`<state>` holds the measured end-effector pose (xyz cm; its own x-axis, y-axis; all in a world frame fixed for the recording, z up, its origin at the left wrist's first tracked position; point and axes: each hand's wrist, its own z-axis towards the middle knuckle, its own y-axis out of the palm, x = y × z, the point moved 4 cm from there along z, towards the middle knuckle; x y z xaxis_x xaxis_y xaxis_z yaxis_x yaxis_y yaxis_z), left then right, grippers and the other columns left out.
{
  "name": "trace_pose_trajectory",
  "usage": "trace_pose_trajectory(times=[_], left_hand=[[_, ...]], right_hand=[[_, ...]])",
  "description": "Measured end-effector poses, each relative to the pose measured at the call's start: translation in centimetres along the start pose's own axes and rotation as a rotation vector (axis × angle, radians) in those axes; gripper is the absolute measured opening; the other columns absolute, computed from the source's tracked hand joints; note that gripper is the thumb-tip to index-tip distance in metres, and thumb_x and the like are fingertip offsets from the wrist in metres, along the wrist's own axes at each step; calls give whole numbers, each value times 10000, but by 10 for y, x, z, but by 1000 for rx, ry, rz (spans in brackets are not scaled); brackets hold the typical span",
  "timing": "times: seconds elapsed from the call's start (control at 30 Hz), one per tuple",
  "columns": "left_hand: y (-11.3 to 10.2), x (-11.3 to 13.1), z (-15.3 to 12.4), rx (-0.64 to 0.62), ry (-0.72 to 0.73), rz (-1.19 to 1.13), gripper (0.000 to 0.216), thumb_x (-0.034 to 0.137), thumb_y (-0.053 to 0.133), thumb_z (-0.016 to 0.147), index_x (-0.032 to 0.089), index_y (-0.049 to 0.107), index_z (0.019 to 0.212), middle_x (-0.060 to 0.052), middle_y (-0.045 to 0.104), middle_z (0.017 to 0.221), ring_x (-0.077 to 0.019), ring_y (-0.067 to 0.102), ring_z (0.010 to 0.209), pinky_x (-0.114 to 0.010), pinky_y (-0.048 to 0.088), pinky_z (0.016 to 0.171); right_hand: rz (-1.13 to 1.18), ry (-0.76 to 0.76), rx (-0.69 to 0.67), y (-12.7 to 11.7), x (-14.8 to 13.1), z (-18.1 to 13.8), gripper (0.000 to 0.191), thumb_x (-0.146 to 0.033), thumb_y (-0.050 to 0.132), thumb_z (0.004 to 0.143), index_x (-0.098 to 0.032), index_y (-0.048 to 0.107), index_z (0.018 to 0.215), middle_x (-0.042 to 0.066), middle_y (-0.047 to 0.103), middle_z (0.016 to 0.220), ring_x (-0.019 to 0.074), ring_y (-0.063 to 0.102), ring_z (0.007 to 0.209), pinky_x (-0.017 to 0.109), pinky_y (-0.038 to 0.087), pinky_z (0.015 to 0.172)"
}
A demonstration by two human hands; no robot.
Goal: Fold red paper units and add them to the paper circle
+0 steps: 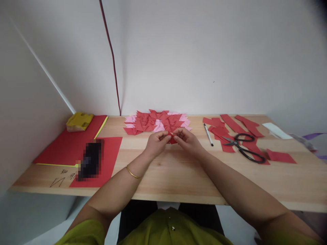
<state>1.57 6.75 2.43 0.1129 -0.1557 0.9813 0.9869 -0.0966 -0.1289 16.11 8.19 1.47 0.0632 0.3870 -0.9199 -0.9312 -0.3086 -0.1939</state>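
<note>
Between my two hands is a small piece of red paper [173, 139], pinched at both sides just above the middle of the wooden table. My left hand [158, 142] grips its left side with thumb and forefinger. On the other side, my right hand [188, 140] holds it the same way, and the fingers cover much of the paper. Just beyond the hands, against the wall, sits a cluster of folded red and pink paper pieces [145, 121] with pointed tips.
At right, black-handled scissors [238, 144] lie on red paper strips [231, 123], beside a pen [208, 134] and white paper [276, 130]. At left are red sheets [61, 146], a yellow packet [80, 121] and a blurred dark object [90, 160]. A cable [112, 54] hangs along the wall.
</note>
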Motion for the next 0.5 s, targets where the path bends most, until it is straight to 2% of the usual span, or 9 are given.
trace_pose_trajectory(times=[0.1,0.23,0.5], left_hand=[[-2,-3,2,10,-5,-46,180,309,617,741,131,644,752,-7,614,667,-108,544,638,-228,427,626],[-2,-4,3,-7,1,-65,178,310,621,742,135,644,759,-9,620,679,-111,556,651,-235,441,647],[-2,-2,2,-30,53,10,178,296,588,774,130,649,789,-28,639,715,-125,574,674,-252,451,671]], right_hand=[[25,0,-1,-1,0,0,239,-411,570,829,-192,531,918,46,595,837,151,591,749,299,485,677],[-52,16,-11,-1,-2,0,222,-402,553,841,-182,554,871,44,612,801,147,582,720,289,464,656],[-181,-4,-2,-3,-6,1,239,-411,517,864,-178,559,826,24,591,738,131,539,652,261,417,598]])
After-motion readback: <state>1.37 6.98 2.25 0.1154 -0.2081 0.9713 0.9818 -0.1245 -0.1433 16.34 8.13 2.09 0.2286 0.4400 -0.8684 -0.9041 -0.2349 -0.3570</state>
